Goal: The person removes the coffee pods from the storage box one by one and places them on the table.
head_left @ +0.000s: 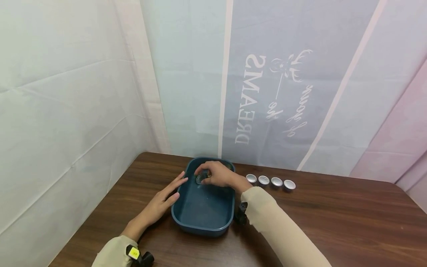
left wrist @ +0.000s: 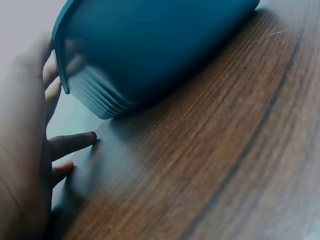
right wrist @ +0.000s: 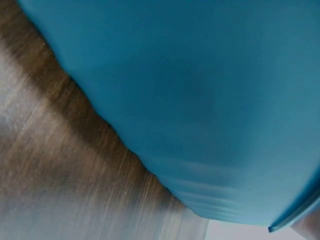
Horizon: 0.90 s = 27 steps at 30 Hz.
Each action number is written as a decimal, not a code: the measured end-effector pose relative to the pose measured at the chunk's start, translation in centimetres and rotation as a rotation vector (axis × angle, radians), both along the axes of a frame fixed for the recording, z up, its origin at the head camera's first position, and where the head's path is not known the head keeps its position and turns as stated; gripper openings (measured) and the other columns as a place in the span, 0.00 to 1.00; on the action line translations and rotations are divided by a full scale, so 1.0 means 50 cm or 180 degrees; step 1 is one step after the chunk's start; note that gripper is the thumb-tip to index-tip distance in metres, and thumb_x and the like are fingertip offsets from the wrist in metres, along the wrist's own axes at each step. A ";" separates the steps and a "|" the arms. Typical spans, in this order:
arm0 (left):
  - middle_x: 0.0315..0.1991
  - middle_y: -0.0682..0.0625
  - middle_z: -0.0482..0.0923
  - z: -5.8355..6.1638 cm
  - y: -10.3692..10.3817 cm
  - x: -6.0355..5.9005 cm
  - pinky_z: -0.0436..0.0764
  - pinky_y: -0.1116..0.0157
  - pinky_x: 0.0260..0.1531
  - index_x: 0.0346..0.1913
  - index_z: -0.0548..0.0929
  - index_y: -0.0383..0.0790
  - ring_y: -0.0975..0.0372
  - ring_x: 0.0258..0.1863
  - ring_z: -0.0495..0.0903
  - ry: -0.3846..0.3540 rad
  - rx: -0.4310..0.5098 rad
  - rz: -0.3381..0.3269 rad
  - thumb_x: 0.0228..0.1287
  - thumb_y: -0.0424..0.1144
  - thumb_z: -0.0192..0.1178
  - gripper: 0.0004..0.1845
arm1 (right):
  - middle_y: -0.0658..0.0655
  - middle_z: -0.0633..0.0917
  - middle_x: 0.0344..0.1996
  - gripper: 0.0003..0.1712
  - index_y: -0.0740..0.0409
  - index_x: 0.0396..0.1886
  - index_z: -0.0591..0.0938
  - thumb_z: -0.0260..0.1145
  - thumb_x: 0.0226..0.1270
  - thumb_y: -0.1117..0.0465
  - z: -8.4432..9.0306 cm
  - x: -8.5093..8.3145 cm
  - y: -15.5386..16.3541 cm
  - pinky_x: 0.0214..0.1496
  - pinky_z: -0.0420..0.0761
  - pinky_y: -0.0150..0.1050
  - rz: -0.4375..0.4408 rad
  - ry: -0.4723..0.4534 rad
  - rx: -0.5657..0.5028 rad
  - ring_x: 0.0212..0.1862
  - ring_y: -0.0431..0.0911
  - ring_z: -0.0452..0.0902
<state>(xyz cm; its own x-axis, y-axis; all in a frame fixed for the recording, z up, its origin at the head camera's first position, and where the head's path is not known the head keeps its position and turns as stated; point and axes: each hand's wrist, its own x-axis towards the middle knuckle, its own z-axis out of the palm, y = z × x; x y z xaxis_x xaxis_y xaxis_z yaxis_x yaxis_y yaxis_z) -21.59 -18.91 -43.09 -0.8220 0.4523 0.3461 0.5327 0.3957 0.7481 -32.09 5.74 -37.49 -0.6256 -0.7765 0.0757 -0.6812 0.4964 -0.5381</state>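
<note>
A deep blue plastic bin (head_left: pixel 203 222) stands on the table. My right hand (head_left: pixel 218 174) reaches into its far end, thumb and index finger curled about a small dark round capsule (head_left: pixel 200 179) with a pale rim. The hand partly covers this capsule. My left hand (head_left: pixel 163 200) lies along the bin's left side, fingers straight, fingertips at the rim. In the left wrist view, its fingers (left wrist: pixel 75 144) spread beside the bin's ribbed corner. The bin's outer wall (right wrist: pixel 200 100) fills most of the right wrist view, where the right hand is almost wholly hidden.
Several coffee capsules with silver foil lids (head_left: pixel 264 180) stand in a row right of the bin, just beyond the right wrist. The dark wooden table (head_left: pixel 333 218) reaches to a printed cloth (head_left: pixel 193 92) behind and a pale cloth at the left.
</note>
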 end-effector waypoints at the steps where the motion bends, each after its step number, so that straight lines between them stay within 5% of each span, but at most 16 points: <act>1: 0.76 0.52 0.46 -0.001 0.000 -0.001 0.61 0.41 0.60 0.73 0.60 0.48 0.53 0.72 0.50 -0.0013 -0.0001 0.0004 0.75 0.33 0.45 0.26 | 0.47 0.82 0.48 0.18 0.52 0.53 0.82 0.69 0.63 0.62 0.001 0.000 0.000 0.47 0.77 0.39 0.0018 0.0009 0.0022 0.46 0.43 0.77; 7: 0.76 0.49 0.46 0.000 0.001 -0.002 0.62 0.43 0.61 0.73 0.60 0.42 0.51 0.72 0.50 0.0019 -0.0062 0.0021 0.75 0.31 0.44 0.26 | 0.47 0.81 0.48 0.17 0.50 0.52 0.83 0.67 0.64 0.66 0.005 0.005 0.001 0.52 0.77 0.40 0.0145 0.0015 0.0077 0.50 0.42 0.76; 16: 0.75 0.44 0.47 0.053 0.018 0.029 0.62 0.42 0.60 0.72 0.61 0.39 0.48 0.72 0.51 0.0007 0.0008 -0.0044 0.74 0.29 0.44 0.26 | 0.47 0.79 0.48 0.21 0.49 0.52 0.83 0.62 0.62 0.73 0.006 0.009 0.005 0.42 0.77 0.34 0.0374 -0.0054 0.0047 0.45 0.44 0.77; 27: 0.75 0.43 0.48 0.065 0.022 0.038 0.60 0.40 0.59 0.72 0.62 0.38 0.48 0.72 0.51 -0.0002 0.0018 0.0004 0.73 0.28 0.44 0.26 | 0.48 0.76 0.47 0.25 0.48 0.55 0.81 0.65 0.60 0.73 0.002 0.012 0.001 0.39 0.77 0.31 0.0365 -0.0161 0.0184 0.40 0.39 0.77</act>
